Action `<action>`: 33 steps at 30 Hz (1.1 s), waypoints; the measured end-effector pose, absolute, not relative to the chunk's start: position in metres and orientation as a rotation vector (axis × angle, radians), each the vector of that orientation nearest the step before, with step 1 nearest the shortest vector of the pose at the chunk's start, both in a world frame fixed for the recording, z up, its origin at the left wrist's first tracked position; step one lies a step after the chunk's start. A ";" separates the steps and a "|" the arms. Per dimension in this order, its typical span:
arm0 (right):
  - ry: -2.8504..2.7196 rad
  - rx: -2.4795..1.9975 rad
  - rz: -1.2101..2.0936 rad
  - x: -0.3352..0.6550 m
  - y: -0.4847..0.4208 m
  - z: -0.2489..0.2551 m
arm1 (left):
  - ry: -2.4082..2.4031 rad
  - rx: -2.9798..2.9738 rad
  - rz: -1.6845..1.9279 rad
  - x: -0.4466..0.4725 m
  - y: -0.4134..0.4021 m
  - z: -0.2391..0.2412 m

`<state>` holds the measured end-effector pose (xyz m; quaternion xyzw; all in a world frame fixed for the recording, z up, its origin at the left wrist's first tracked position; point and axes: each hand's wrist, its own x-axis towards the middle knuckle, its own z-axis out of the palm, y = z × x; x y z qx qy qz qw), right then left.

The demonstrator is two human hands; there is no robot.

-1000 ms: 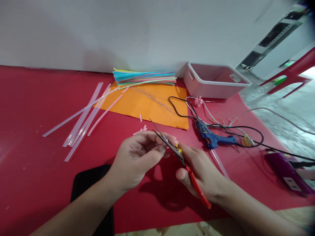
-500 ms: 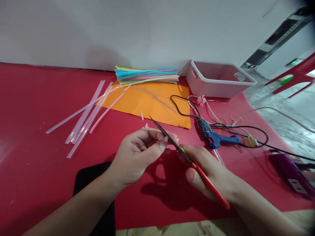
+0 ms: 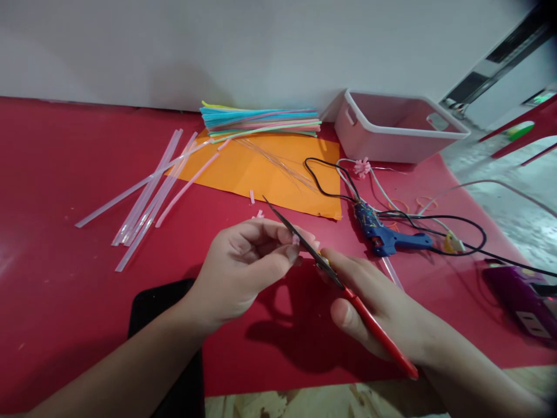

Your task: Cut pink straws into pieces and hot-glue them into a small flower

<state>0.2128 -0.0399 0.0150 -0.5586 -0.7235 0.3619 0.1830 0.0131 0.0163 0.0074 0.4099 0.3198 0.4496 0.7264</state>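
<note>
My right hand [image 3: 369,307] grips a pair of scissors [image 3: 378,328] with red handles, its dark blades pointing up and to the left. Pinched between thumb and fingers of my left hand [image 3: 252,267] is a short pink straw piece [image 3: 296,239], right at the blades. Most of that piece is hidden by the fingers. Just beyond the left hand, small pink cut pieces [image 3: 258,215] lie on the red table, with another short piece [image 3: 252,197] by the orange sheet.
Pink straws [image 3: 150,191] lie at left, near an orange sheet [image 3: 243,174] and a bundle of coloured straws [image 3: 261,121]. A pink bin [image 3: 391,139] stands at the back right. Nearby are a blue glue gun [image 3: 383,235], cables, a purple power strip [image 3: 517,302] and a black flat object [image 3: 161,299].
The view has tilted slightly, so the table's contents sit a little higher in the picture. Both hands keep nearly the same pose, with the scissors still at the pink straw piece.
</note>
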 end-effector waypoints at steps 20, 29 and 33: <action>-2.014 -1.518 1.163 0.217 -0.036 0.020 | 0.861 1.057 0.996 0.013 0.015 0.011; -1.986 -1.448 1.298 0.221 -0.035 0.011 | 0.910 1.094 0.963 0.012 0.016 0.007; -1.961 -1.433 1.334 0.220 -0.035 0.010 | 0.905 1.104 0.960 0.011 0.017 0.006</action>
